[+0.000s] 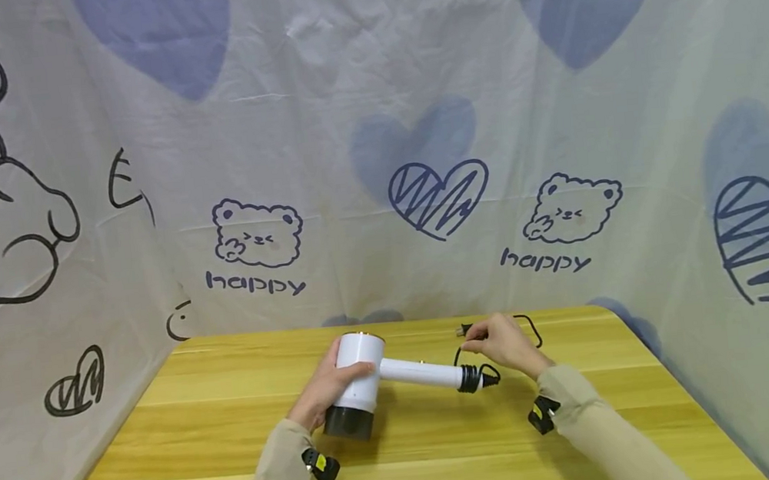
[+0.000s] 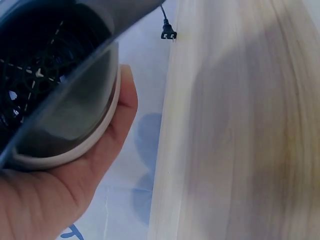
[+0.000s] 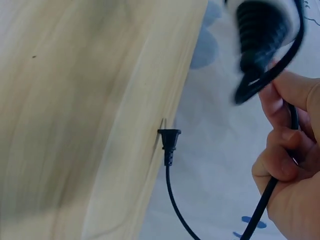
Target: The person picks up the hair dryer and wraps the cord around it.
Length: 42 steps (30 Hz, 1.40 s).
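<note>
Left fingers grasp dryer, right fingers pinch cord; tugging against coils, right of frame centre, could twist dryer loose.

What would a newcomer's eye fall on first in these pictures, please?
Probably the white hair dryer, held in the left hand over the table. Next, its black cord, coiled at the end of the handle, runs through the right hand; behind, hearts and bears decorate the pale backdrop.
</note>
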Tool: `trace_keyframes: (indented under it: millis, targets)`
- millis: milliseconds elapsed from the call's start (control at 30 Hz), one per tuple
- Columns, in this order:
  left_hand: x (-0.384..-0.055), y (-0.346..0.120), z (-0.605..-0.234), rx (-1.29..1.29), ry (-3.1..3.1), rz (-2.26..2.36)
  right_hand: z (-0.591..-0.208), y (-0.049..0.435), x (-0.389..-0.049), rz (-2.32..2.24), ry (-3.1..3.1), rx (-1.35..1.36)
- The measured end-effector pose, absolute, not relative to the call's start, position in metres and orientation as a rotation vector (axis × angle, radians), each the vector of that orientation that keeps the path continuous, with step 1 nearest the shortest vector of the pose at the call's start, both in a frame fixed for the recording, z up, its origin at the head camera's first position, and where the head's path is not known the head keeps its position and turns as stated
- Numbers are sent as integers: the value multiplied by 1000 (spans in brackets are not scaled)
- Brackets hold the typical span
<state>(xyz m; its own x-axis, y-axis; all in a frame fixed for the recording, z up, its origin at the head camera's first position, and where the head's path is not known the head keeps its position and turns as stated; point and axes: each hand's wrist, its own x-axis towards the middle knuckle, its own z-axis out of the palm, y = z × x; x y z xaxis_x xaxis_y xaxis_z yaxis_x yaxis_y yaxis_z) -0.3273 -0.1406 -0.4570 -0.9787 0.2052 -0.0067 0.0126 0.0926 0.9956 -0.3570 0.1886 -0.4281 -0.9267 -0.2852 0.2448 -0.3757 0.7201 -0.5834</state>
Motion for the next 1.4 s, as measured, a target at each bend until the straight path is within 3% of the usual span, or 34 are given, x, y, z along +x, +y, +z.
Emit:
trace_keyframes:
  millis: [1400]
  targets:
    - [-323, -121, -451, -13, 2328, 2167, -419, 166, -335, 1058, -2657, 314]
